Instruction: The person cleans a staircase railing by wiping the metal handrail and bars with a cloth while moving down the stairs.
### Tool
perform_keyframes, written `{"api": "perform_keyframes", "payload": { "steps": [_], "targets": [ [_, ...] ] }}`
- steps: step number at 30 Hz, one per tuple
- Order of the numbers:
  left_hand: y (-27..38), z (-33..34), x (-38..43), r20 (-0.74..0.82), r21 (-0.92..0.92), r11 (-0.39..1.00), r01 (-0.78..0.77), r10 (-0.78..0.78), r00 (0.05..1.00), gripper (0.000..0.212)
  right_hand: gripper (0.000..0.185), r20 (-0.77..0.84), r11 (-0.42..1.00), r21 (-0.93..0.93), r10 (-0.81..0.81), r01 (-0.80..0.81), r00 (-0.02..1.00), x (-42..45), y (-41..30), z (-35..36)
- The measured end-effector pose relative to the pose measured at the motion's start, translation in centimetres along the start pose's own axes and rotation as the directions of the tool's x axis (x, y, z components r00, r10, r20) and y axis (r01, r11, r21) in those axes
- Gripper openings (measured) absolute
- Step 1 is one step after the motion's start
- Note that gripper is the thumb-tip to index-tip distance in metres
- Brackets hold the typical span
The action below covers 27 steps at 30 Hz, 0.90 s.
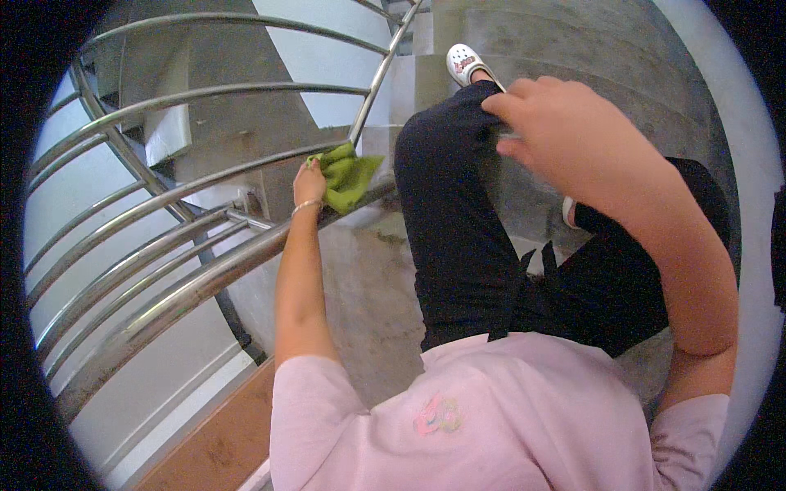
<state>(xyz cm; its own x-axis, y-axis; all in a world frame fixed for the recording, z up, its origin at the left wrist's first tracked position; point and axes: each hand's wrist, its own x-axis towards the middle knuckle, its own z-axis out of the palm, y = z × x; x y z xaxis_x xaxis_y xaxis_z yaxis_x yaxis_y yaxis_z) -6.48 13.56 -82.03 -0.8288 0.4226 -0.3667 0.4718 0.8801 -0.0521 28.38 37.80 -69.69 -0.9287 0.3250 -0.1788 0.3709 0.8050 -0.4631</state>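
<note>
My left hand (pixel 310 184) grips a bright green cloth (pixel 347 178) against a horizontal metal bar of the stair railing (pixel 239 172). The cloth's loose part hangs to the right of the fingers, blurred, near an upright post (pixel 371 92). Over my raised knee, my right hand (pixel 533 113) is bent at the wrist, its thumb apart from the fingers. Nothing shows in it, though the fingertips are partly hidden; whether it touches the trousers (pixel 451 184) cannot be told.
Concrete stairs (pixel 552 37) curve along the right beside a pale wall (pixel 752 184). A thick handrail (pixel 202 282) runs at lower left. One white clog (pixel 465 61) rests on a step ahead. Beyond the bars is a drop to a lower level with a brown surface (pixel 202 436).
</note>
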Motion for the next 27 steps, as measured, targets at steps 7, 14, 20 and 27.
{"api": "perform_keyframes", "payload": {
  "steps": [7,14,20,27],
  "targets": [
    [8.0,-5.8,-10.4,-0.059,-0.783,0.608,-0.131,0.137,0.989,0.046,0.034,0.060,0.997,-0.040,-0.071,0.073,0.996,-0.2,-0.8,0.4],
    [15.6,-8.6,-15.8,0.085,-0.952,0.288,-0.100,0.565,0.821,0.033,0.042,-0.163,0.818,0.544,-0.117,0.188,0.980,0.1,-1.2,1.8],
    [15.3,-7.6,-14.3,-0.063,-0.809,0.413,-0.417,0.645,0.762,0.033,0.028,-0.375,0.846,0.489,-0.015,0.211,0.927,0.0,0.3,-0.2],
    [15.6,-5.4,-12.6,-0.597,-0.604,0.475,-0.640,0.263,0.758,0.025,0.026,-0.475,0.776,0.589,0.108,0.224,0.874,0.7,-0.7,-0.5]
  ]
}}
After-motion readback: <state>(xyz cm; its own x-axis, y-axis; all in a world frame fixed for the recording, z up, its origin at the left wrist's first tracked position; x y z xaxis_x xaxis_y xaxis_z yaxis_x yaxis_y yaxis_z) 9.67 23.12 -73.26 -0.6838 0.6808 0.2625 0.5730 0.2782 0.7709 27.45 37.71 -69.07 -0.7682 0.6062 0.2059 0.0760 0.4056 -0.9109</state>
